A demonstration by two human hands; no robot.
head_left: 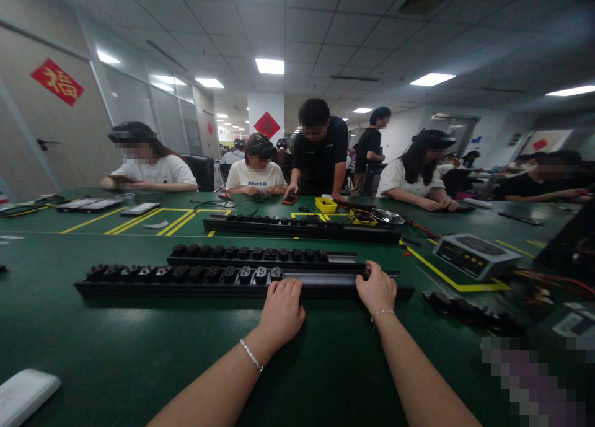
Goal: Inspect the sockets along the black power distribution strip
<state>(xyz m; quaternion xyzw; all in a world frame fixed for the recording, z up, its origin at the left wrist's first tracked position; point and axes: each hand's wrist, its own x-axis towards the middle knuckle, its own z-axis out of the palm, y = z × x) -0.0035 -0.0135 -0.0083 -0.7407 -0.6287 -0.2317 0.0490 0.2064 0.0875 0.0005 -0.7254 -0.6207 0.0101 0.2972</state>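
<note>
L hand (281, 309), R hand (379, 289) on pwr-strip (176, 286)

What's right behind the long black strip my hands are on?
A shorter black socket strip lies parallel just behind the near strip. The left hand and right hand cover part of the near strip.

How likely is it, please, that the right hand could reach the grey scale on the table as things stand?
Probably yes: the right hand rests on the near black strip, and the scale sits to its right, with only bare table and a yellow tape line between them.
</note>
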